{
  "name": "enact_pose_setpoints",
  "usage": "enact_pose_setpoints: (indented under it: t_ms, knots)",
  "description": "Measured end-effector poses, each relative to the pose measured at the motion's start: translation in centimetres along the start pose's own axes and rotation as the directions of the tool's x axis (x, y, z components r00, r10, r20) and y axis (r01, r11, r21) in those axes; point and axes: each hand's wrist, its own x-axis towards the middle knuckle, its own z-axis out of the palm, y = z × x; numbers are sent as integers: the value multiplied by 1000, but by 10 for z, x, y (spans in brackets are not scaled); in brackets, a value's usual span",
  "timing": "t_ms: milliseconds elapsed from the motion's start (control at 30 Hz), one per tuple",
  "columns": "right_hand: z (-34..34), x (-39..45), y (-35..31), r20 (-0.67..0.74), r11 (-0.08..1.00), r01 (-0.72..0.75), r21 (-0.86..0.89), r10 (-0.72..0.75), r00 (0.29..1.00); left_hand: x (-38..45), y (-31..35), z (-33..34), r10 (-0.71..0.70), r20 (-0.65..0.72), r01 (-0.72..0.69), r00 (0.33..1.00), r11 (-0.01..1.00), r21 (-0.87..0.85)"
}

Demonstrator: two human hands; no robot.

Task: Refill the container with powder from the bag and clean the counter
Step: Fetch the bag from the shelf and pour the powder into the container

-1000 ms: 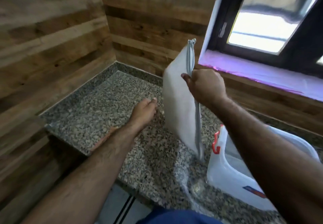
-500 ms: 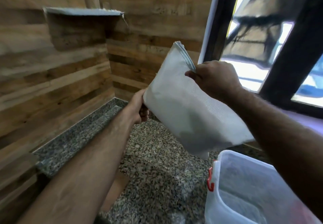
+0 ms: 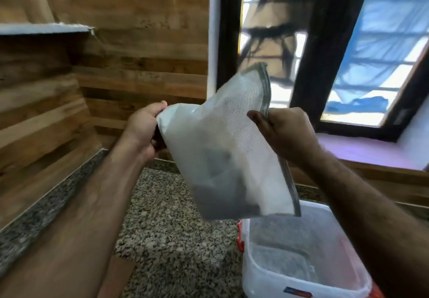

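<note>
The zip bag (image 3: 222, 149) hangs tilted in the air, its lower corner just above the open plastic container (image 3: 301, 258) that sits on the granite bench (image 3: 167, 228). Dark powder has gathered in that low corner. The right hand (image 3: 287, 132) pinches the zipper edge; the left hand (image 3: 144, 128) has its grip curled round the opposite upper corner. The zipper looks closed, though that is hard to tell. To pour well, I judge the mouth must be opened and turned downward, directly over the container's middle. Tip slowly, keeping the bag low, so no powder drifts onto the bench.
</note>
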Motion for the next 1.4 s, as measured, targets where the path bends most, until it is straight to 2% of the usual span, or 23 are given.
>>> enact_pose_setpoints:
  t_ms: [100,267,500,733,933,1100,1300,1400]
  knots:
    - [-6,-25,18,77,993,-105,55,100,992,-4,8,21,47,40,-48,998,998,31]
    - [-5,-73,39,154,977,-185,111,167,974,-13,3,58,80,60,-83,995,995,48]
    - [0,-123,57,155,952,-295,82,281,947,-34,-6,98,108,92,-122,990,979,161]
    - [-3,-160,79,108,884,-419,209,405,908,-42,-8,135,179,167,-223,970,926,304]
    - [-2,-192,95,157,756,-562,337,543,825,-57,-17,167,224,180,-284,958,837,468]
    - [-1,-213,102,256,599,-665,446,627,736,-64,-23,188,240,159,-287,958,766,575]
    - [1,-230,111,402,394,-749,533,661,634,-75,-29,213,312,179,-343,933,620,706]
    - [-8,-232,113,451,377,-777,504,653,609,-78,-35,222,352,183,-355,918,521,776]
